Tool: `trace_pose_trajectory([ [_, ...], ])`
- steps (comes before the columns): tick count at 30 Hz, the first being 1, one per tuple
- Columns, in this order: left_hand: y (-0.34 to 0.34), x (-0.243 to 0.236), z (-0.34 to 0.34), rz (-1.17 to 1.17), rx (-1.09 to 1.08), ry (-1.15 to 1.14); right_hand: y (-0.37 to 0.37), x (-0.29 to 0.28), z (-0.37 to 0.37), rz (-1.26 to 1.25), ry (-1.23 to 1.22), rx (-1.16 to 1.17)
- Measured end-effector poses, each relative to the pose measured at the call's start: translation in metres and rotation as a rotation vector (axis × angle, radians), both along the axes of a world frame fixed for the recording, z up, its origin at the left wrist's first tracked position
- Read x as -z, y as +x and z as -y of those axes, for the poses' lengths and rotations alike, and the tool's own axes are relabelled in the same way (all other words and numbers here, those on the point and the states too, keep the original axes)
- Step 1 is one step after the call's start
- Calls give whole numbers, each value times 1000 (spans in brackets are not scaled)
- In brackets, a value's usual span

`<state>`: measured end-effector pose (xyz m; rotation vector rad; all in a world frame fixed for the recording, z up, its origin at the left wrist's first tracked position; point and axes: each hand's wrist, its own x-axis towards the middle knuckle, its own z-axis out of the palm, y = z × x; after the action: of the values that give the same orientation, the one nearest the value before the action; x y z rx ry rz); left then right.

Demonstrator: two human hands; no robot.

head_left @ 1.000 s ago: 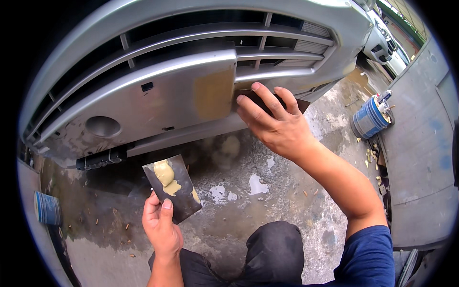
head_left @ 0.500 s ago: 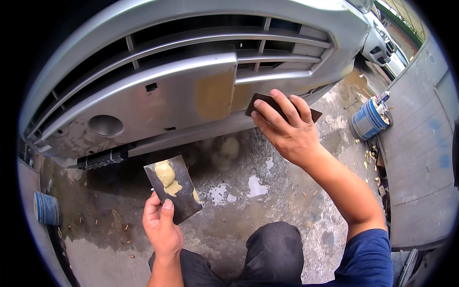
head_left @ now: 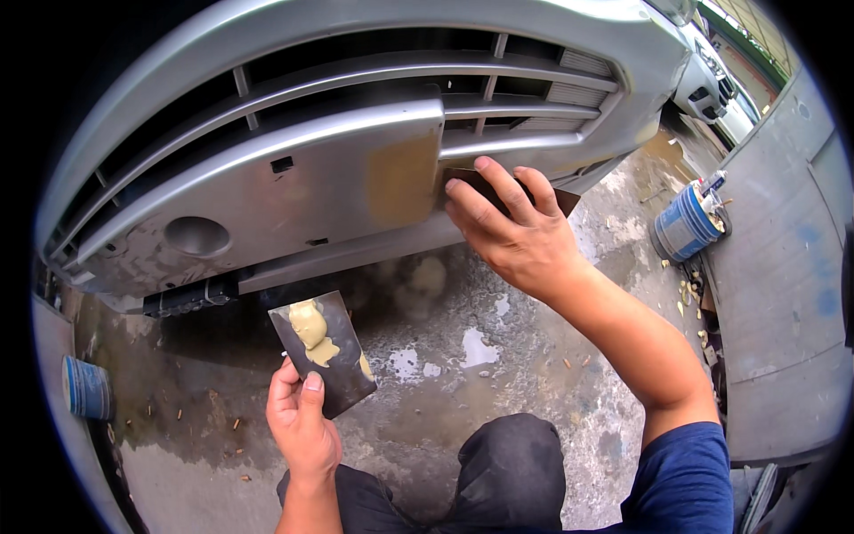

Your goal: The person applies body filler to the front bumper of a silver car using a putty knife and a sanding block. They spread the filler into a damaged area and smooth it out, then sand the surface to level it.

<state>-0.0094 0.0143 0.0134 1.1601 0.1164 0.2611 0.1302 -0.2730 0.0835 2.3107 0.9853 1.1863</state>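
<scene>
smeared plate [head_left: 345, 380] pinched by left grip [head_left: 304, 420]; right grip [head_left: 525, 238], splayed, holds dark spreader [head_left: 566, 202].

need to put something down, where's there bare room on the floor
Mostly bare floor shows between the right knee and right forearm, and in a pale patch below and left of the left hand. It is crowded at right, around the blue bucket, with yellowish scraps below it.

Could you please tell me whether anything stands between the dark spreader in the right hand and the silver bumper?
Nothing visible does: the dark spreader in the right hand is at the silver bumper, though actual contact cannot be confirmed.
</scene>
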Motion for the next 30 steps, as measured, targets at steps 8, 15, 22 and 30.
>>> trace_pose_trajectory([
  [8, 0, 2, -1, 7, 0, -7, -4, 2, 22, 37, 30, 31],
  [15, -1, 3, -1, 1, -6, -14, -13, -25, 3, -29, 17, -23],
  [22, -2, -2, 0, 14, -9, -12, -3, -31, -3, -19, 2, -31],
  [30, -2, -1, -1, 14, 1, -18, -10, -23, 13, 6, 39, 65],
])
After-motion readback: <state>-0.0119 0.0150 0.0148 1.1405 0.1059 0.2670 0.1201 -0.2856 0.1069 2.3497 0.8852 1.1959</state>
